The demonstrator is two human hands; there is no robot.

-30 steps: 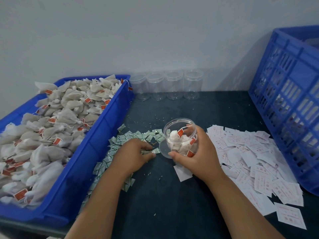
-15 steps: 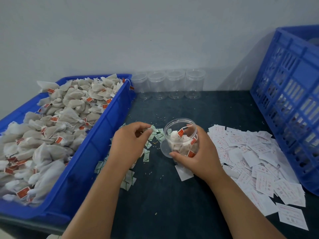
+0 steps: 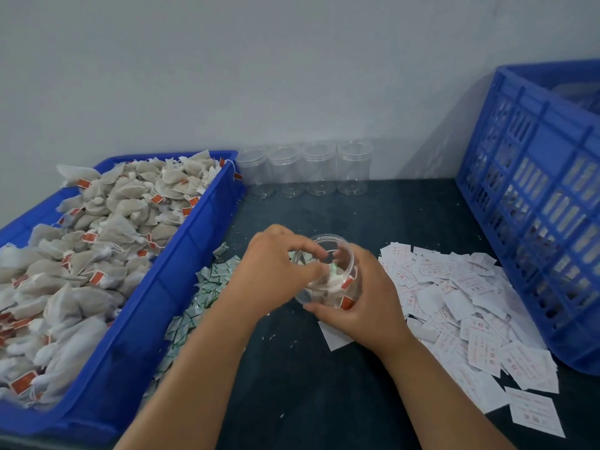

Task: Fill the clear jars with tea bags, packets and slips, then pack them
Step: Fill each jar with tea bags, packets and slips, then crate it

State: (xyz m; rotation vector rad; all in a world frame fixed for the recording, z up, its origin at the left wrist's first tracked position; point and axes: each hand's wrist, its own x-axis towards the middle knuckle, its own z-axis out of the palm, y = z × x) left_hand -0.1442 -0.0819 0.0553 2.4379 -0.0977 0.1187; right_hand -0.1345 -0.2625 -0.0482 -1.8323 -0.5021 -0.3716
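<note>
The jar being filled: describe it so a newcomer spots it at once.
On the dark table, between the blue tub and the white slips, the right hand grips one clear jar, the left hand at its mouth. Unlike the four empty jars along the wall, it is tilted and holds tea bags.

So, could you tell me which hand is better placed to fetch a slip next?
Probably the right hand: the slips lie beside it, while the left hand is at the jar mouth, across from that pile. The right grips the jar, though, so the left would have to take it over.
</note>
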